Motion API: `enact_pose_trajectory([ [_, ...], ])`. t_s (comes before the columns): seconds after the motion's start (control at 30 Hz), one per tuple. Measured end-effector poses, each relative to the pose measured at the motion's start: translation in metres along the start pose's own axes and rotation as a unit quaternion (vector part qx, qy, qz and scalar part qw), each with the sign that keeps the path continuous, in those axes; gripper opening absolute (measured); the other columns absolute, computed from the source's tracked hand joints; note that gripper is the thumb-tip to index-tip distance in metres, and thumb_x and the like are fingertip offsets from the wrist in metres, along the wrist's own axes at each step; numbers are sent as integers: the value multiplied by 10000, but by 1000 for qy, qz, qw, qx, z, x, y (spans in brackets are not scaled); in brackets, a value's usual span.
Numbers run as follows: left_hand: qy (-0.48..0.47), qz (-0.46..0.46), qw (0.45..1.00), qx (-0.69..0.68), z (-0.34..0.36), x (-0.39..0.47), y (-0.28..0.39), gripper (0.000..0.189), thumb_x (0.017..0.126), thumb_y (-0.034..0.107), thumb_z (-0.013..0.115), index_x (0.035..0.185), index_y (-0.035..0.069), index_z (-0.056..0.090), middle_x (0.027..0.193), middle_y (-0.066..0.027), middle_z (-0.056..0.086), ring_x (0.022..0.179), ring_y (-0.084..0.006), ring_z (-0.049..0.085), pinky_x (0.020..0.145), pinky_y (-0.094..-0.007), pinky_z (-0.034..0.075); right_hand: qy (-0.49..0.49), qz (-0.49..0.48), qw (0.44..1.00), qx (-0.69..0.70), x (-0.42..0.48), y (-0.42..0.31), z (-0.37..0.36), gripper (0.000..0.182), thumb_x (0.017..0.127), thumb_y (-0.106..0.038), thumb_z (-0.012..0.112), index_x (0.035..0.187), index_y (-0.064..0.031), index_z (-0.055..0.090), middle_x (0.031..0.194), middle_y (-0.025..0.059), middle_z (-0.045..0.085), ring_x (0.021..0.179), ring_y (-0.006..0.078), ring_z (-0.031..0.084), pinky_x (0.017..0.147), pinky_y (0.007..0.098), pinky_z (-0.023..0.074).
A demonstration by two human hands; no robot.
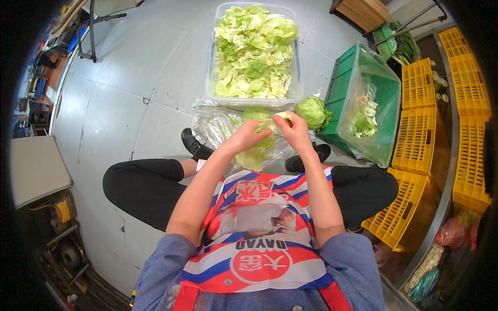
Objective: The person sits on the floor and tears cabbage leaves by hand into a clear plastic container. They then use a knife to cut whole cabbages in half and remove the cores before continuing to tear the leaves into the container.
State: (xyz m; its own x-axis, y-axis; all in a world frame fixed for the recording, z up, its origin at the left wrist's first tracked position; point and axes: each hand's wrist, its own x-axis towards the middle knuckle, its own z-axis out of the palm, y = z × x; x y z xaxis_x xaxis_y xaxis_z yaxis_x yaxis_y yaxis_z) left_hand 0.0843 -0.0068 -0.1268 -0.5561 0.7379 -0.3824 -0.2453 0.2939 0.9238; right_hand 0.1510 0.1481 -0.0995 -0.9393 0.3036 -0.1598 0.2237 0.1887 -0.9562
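My left hand (247, 136) and my right hand (291, 130) meet between my shoes, both gripping a pale green lettuce leaf (266, 124). More loose lettuce (253, 155) lies just below them, over a clear plastic bag (214, 120) on the floor. Beyond my hands, a clear plastic tub (255, 102) is heaped with torn lettuce leaves (255, 54). A whole head of lettuce (312, 111) rests to the right of my right hand, between the tub and a green bin. What lies directly under my fingers is partly hidden.
The green bin (342, 89), lined with clear plastic, holds lettuce scraps (365, 122). Yellow plastic crates (415, 140) line the right side. A wooden stool (362, 13) and green leafy vegetables (406, 44) are at the upper right. Metal legs (92, 31) stand upper left.
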Motion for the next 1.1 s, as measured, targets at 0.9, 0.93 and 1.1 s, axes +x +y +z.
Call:
enact_pose_trajectory([
  [0.9, 73, 97, 992, 41, -1, -3, 11, 191, 813, 165, 578, 931, 16, 597, 756, -21, 607, 699, -56, 499, 617, -257, 430, 5, -300, 926, -228, 19, -27, 12, 251, 779, -240, 624, 741, -6, 543, 673, 104, 500, 586, 241, 506, 507, 317, 380],
  [0.93, 77, 83, 992, 52, 2, -3, 16, 179, 813, 152, 574, 931, 20, 598, 769, -25, 613, 707, -66, 510, 621, -261, 430, 19, -250, 951, -178, 16, -27, 13, 266, 783, -245, 624, 724, -2, 532, 665, 108, 511, 573, 239, 501, 506, 319, 381],
  [1.1, 152, 230, 927, 255, 22, -6, 32, 185, 817, 149, 562, 961, 40, 599, 883, -82, 631, 778, -122, 573, 664, -275, 446, 87, 59, 994, 18, 15, -24, 3, 316, 833, -274, 579, 698, 7, 528, 593, 84, 564, 506, 153, 465, 489, 307, 376],
])
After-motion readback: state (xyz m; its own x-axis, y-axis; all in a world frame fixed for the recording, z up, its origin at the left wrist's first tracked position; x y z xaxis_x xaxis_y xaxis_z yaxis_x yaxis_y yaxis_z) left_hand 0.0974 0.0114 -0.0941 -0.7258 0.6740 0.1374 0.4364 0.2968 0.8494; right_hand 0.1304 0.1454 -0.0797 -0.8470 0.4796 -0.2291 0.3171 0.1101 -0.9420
